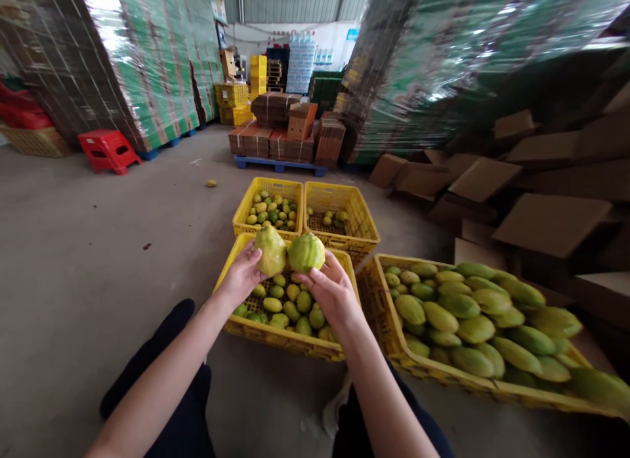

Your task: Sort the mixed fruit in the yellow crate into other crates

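My left hand [241, 272] holds a yellow-green fruit [270, 251] with bumpy skin. Beside it, almost touching, is a greener ribbed fruit [306, 252] held in my right hand [336, 289]. Both are raised over the near yellow crate [280, 338], where several smaller green and yellow fruits [290, 307] lie. To the right, a larger yellow crate [472, 379] is heaped with long green-yellow fruits [459, 305].
Behind the near crate are a yellow crate with small fruits [243, 189] and another with a few [361, 215]. Farther off stand a blue pallet [280, 164] with flattened cartons and a red stool [109, 149]. Cardboard boxes [551, 222] pile up at right.
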`<state>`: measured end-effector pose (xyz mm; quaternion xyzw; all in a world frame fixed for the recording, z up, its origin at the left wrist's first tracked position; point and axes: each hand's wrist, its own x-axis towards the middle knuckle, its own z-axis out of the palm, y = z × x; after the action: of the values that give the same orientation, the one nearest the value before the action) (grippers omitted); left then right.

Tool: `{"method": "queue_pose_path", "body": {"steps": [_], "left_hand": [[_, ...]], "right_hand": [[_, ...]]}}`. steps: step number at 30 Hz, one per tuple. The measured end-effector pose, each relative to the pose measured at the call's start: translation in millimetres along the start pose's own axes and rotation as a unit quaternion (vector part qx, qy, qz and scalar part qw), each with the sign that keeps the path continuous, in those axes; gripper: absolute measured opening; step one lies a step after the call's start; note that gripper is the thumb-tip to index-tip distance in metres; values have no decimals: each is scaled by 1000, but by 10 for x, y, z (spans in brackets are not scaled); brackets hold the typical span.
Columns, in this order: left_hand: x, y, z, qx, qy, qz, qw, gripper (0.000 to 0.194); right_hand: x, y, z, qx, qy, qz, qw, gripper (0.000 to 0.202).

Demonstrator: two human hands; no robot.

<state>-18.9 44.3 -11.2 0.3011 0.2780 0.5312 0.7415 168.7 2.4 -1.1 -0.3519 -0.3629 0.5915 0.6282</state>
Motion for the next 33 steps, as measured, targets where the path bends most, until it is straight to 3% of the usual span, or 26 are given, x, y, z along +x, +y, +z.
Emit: {"method": "queue_pose_path", "body": {"steps": [3, 5, 10, 15, 20, 24, 29, 33], "left_hand": [[-18, 37, -6, -58, 24, -59, 996, 36], [-23, 49, 7, -83, 34, -96, 991, 35], [-18, -8, 63, -87, 37, -163, 982, 49], [-52, -169, 100, -82, 38, -198, 976, 46], [-166, -233, 263, -133, 31, -184, 973, 40], [-249, -249, 367, -179, 24, -157, 971, 40], [-214, -316, 212, -195, 62, -195, 959, 32], [-181, -276, 153, -187, 76, -205, 958, 34]], "right_hand": [[29, 31, 29, 17, -36, 38, 998, 33], [38, 68, 59, 23, -48, 63, 997, 32], [-17, 133, 94, 85, -27, 109, 990, 37], [-116, 5, 61, 124, 23, 181, 975, 36], [-242, -242, 97, 145, 123, 233, 954, 28], [-292, -309, 128, 133, 120, 218, 959, 22], [-174, -133, 75, 129, 68, 249, 957, 27], [-105, 0, 48, 146, 104, 282, 943, 25]]}}
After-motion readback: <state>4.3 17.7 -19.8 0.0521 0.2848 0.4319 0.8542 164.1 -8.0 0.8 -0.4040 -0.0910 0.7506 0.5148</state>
